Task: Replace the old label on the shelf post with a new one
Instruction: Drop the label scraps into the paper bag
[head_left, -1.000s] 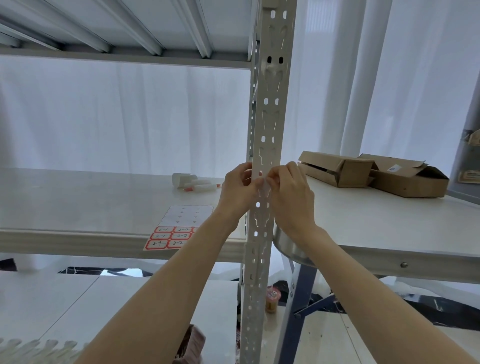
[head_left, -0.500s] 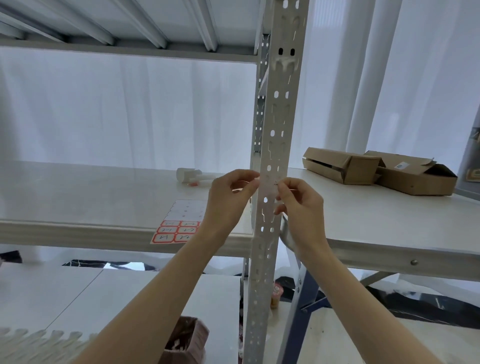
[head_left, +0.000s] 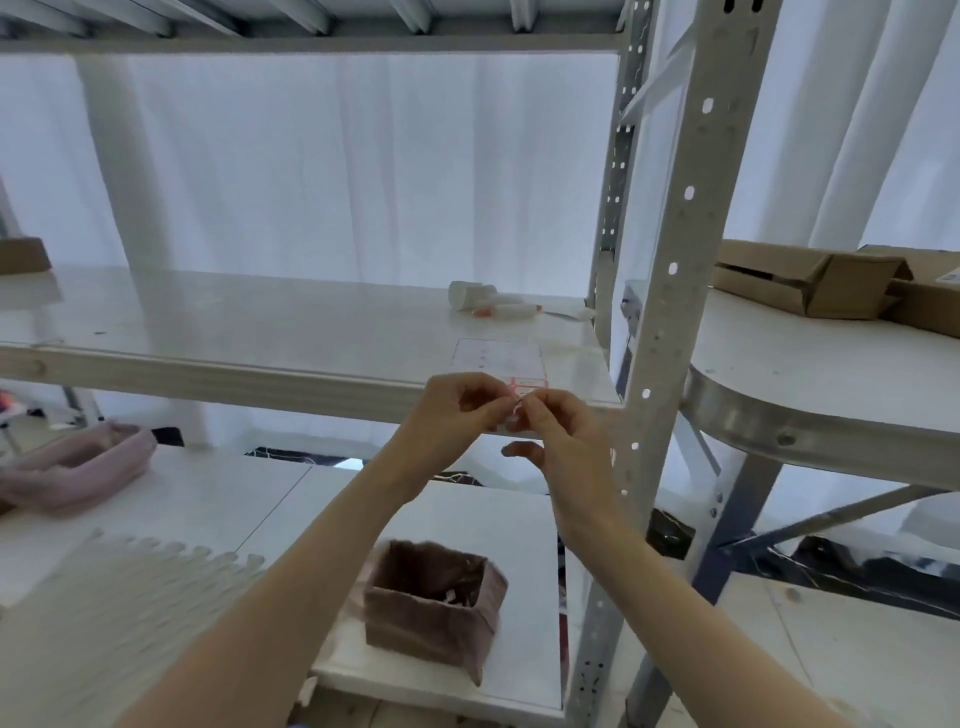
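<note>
Left hand: fingers curled in, tips pinched against the right hand's; something small and pale between them, probably the label, too blurred to be sure.
Right hand: thumb and forefinger closed on the same scrap, lower fingers loose and half open beneath.
Why held so: two-handed pinch at chest height, likely to keep a sticky piece from folding on itself or to free it from the fingertips.
Which label: cannot tell whether the peeled old one or a fresh one.
Post: just right of the fingers, apart from both hands; no label visible on the perforated face at finger height.
Sheet: flat on the shelf just behind and above the fingers, red-edged stickers along its near edge; close enough for a short reach.
Brown box: below the fingers on the lower shelf, open top, scraps inside; plausibly the bin for waste.
Tubes: farther back beyond the sheet, untouched.
Cartons: well to the right past the post, on the worktop.
Stage, as a guess: between peeling and sticking.
Risk: label curling onto itself or clinging to skin.
</note>
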